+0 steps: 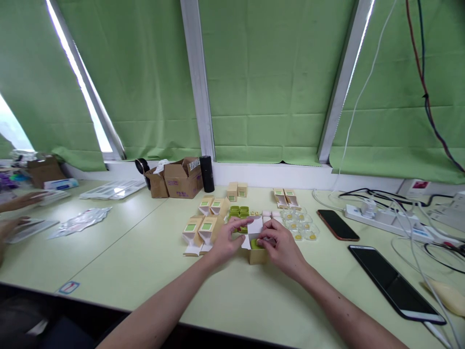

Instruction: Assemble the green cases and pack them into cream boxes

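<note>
A small tan carton [257,255] stands open on the pale green table [145,252] in front of me, with a green jar [255,243] sitting inside it. My left hand [227,240] pinches the carton's white top flap [255,225] from the left. My right hand [281,247] is curled over the carton's right side, fingertips at the jar. Just behind lie several loose green jars [239,212] and clear lids with yellow centres [300,224]. To the left lie several open tan cartons [201,230] with green labels.
Two phones [337,225] [394,283] lie at the right, by a power strip [381,218] and tangled cables. A brown cardboard box [183,179] and a black cylinder [207,173] stand at the back. Another person's hands [18,213] work at the far left among plastic packets [82,220].
</note>
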Available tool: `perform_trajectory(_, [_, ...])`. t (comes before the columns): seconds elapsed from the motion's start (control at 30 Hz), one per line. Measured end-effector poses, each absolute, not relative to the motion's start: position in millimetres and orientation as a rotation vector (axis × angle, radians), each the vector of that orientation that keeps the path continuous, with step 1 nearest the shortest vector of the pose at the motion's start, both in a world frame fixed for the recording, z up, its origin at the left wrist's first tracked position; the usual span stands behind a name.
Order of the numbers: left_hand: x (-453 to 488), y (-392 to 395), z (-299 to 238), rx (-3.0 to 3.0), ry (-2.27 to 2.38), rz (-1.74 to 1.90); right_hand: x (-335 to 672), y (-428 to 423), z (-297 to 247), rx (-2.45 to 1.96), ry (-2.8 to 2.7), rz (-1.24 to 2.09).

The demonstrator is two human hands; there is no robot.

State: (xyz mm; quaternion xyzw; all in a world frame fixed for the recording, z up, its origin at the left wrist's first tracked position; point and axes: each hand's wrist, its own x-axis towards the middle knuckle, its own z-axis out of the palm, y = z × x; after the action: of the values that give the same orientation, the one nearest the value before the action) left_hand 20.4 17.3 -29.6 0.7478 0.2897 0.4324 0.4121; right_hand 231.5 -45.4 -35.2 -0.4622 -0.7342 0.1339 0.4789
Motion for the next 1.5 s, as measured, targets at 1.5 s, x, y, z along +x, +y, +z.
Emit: perform_trajectory(1.5, [34,13,-40,1.719,0.691,1.105,237,-38,-40,-1.204,-1.275,0.581])
